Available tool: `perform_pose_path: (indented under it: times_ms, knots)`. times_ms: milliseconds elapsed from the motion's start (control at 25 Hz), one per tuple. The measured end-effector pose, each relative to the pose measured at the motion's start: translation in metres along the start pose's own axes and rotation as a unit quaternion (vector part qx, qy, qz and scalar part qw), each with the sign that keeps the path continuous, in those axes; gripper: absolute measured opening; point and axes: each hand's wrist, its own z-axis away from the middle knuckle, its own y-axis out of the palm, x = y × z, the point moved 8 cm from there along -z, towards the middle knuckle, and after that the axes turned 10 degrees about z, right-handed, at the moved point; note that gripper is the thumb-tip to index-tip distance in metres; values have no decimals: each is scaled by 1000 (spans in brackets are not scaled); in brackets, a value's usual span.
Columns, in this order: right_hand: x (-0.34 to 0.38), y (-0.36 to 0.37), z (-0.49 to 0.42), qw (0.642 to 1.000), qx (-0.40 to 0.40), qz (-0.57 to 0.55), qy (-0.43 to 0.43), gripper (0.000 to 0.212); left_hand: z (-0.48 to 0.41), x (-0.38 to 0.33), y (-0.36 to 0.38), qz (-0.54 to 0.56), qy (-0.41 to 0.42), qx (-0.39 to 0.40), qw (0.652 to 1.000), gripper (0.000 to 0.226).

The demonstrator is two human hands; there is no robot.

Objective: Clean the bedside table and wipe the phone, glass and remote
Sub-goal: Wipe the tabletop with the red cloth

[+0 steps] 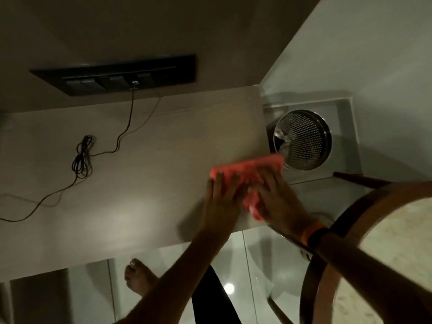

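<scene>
Bedside table [131,183] fills the view's centre, wiping step in hand: left hand [221,202] and right hand [278,197] lie flat together on red cloth [247,176] at its 3 o'clock corner; next stroke probably sweeps toward cable [81,157].

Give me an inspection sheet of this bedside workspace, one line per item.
Surface: pale table top, lamp glare near the front edge.
Job's things: red cloth flat on the table's right end; phone, glass and remote not seen.
Clutter: nothing seen besides the cable.
Hands: left hand and right hand both press on the cloth, blurred.
Cables: dark cable plugged into the wall switch panel, partly coiled, trailing off left.
Surroundings: perforated metal bin on the floor at right; wooden chair in front; bare foot on glossy tiles.
</scene>
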Motion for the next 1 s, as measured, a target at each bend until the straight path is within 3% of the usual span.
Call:
perform_pose_path:
  times_ms: [120, 200, 280, 360, 400, 480, 520, 560, 600, 640, 680, 800, 840, 920, 1000]
  knots:
    - [26, 31, 59, 995, 84, 35, 51, 63, 64, -17, 34, 36, 6, 50, 998, 59]
    - [38, 36, 72, 988, 113, 82, 66, 66, 87, -24, 42, 62, -14, 91, 994, 52]
    - [56, 27, 71, 992, 93, 87, 14, 54, 103, -20, 27, 130, -43, 79, 987, 42]
    - [74, 17, 65, 993, 111, -47, -17, 30, 119, 3, -4, 260, -93, 55, 960, 33]
    - [82, 12, 56, 977, 152, -150, 14, 23, 131, 26, -22, 331, -151, 45, 931, 31]
    - [117, 13, 37, 893, 291, -333, 78, 16, 167, 86, -55, 451, -268, 1, 851, 30]
    - [134, 12, 25, 830, 318, -439, 130, 28, 183, 114, -70, 495, -298, -17, 816, 24]
    - [146, 12, 13, 764, 311, -540, 170, 40, 194, 139, -83, 529, -315, -27, 787, 17]
    - [160, 7, -3, 726, 290, -598, 178, 42, 201, 161, -93, 554, -320, -30, 768, 20]
    - [173, 1, -16, 716, 279, -613, 184, 36, 208, 183, -99, 554, -321, -28, 768, 26]
    - [185, -2, -25, 726, 278, -601, 187, 34, 215, 202, -101, 527, -323, -20, 786, 30]
    - [201, 11, -25, 802, 313, -456, 227, 41, 228, 239, -94, 374, -345, -42, 860, 29]
    - [200, 9, -26, 849, 269, -384, 245, 42, 233, 244, -94, 327, -352, -77, 874, 30]
    - [202, -11, -29, 945, 104, -197, 240, 37, 240, 241, -98, 265, -354, -136, 887, 41]
    - [236, -40, -25, 981, -19, -77, 180, 27, 246, 235, -104, 208, -346, -157, 901, 52]
